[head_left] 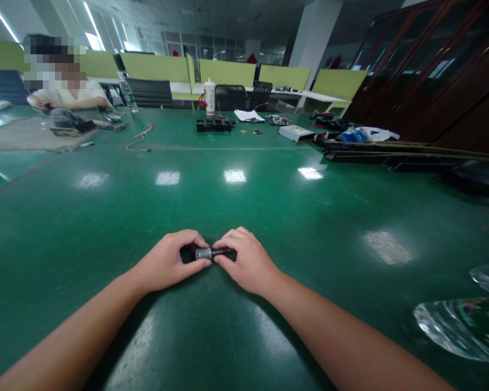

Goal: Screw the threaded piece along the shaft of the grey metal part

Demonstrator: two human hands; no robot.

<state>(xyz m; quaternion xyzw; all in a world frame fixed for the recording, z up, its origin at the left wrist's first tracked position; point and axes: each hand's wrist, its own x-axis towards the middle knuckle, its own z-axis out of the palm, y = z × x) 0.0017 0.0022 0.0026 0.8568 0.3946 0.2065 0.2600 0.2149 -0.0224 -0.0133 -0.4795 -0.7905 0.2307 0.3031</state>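
Note:
A small part with a silver metal cylinder (202, 253) and a dark, thin shaft (224, 251) lies level just above or on the green tabletop (244, 201). Around the silver cylinder at its left end, my left hand (169, 260) is closed, thumb below and fingers above. My right hand (246, 260) pinches the dark shaft close to where it meets the cylinder. The fingertips of both hands nearly touch. Whether the part rests on the table cannot be told.
Clear plastic bottles (460, 328) lie at the right edge. Far back stand a white bottle (209, 96), a black plastic part (215, 124), a grey metal box (296, 133) and a cord (138, 140). A person (71, 92) sits at the far left.

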